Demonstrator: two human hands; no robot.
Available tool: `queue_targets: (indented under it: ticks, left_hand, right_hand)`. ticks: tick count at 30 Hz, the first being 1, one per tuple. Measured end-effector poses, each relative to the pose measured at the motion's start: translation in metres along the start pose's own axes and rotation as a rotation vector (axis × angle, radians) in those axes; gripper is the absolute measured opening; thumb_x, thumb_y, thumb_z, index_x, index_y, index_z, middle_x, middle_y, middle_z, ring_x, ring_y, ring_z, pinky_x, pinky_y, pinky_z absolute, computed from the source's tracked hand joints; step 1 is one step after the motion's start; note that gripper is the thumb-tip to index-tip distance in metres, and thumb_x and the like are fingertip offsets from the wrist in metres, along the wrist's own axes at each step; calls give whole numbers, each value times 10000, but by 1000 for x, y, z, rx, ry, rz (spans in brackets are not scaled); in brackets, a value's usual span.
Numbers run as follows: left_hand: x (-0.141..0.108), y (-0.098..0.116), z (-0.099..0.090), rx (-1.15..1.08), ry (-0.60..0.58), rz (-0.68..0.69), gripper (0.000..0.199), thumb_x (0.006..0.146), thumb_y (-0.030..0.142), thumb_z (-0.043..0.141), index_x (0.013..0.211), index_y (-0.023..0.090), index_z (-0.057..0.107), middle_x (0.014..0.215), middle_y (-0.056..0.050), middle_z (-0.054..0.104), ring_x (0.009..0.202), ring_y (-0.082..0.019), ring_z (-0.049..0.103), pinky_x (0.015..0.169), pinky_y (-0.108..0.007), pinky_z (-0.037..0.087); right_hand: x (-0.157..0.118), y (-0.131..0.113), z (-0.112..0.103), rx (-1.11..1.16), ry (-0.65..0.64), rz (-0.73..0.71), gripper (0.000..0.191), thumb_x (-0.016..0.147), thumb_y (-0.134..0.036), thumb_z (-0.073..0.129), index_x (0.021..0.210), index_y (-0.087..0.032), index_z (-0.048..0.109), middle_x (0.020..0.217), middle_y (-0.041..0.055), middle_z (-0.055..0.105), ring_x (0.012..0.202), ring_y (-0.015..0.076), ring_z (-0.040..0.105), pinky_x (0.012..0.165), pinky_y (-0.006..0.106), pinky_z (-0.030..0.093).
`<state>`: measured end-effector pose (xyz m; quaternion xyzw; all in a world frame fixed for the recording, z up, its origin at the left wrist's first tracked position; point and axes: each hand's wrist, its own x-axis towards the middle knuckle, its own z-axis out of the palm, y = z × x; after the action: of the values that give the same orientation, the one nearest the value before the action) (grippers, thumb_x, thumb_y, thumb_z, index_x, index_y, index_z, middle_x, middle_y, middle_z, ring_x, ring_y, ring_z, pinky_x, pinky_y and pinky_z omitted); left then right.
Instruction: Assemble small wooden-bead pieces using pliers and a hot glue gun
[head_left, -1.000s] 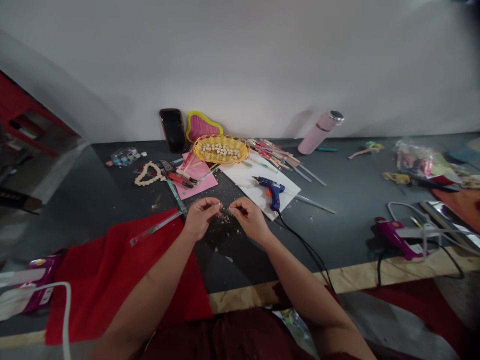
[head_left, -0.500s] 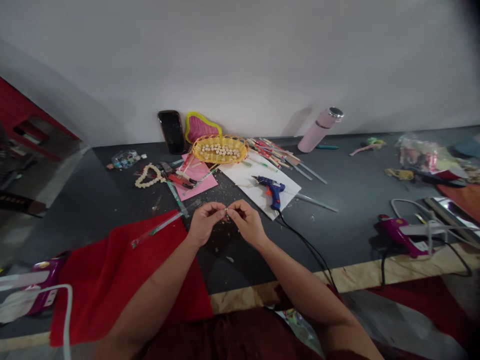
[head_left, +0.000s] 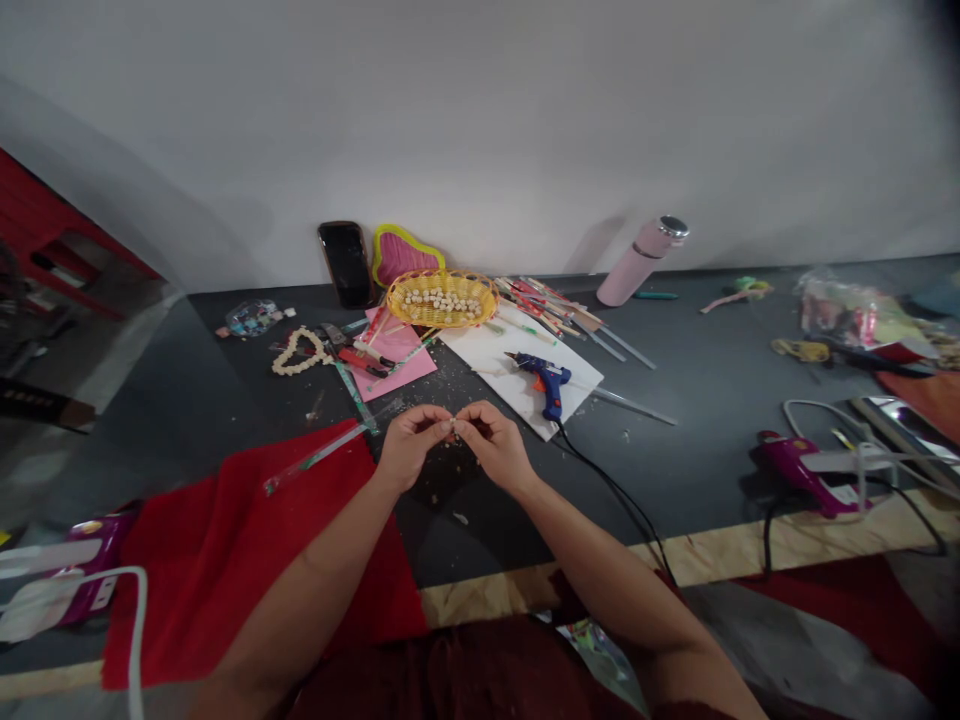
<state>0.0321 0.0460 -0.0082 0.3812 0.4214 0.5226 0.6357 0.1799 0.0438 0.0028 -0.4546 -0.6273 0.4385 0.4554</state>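
Note:
My left hand [head_left: 410, 446] and my right hand [head_left: 493, 444] meet fingertip to fingertip over the dark table. Both are closed in a pinch on a tiny pale piece [head_left: 452, 421], too small to identify. Beyond them a yellow wicker basket [head_left: 441, 318] holds many small pale pieces. A blue glue gun [head_left: 549, 378] lies on a white board [head_left: 487, 362], to the right of my hands. Left of the basket, pliers with red handles [head_left: 364, 362] rest by pink paper [head_left: 409, 378], beside a pale beaded loop [head_left: 298, 353].
Red cloth [head_left: 247, 540] covers the front left. A phone [head_left: 346, 262] and a pink bottle [head_left: 643, 262] stand near the wall. Glue sticks [head_left: 634, 404] lie rightward. The gun's black cord [head_left: 611, 484] crosses the front edge. Purple power strips [head_left: 814, 478] sit at the sides.

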Motion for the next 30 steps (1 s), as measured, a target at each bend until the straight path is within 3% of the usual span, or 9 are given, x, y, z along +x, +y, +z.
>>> queue_targets:
  ticks: [13,30]
  left_hand:
    - [1,-2,-2,5,0,-5,157,643,228,735,764,156,666,637,10,649,596,-97,581,613,-212,446]
    - [0,-1,-3,94,-18,25,142,670,232,716,784,163,666,657,14,646,597,-93,573,612,-211,441]
  right_hand:
    - [2,0,-3,-109,4,-141,119,856,-247,515,789,-189,593,808,23,561,749,135,529,662,259,414]
    - [1,4,-5,-59,-40,-70,142,875,-287,483,817,-192,570,805,19,541,719,131,504,652,257,409]
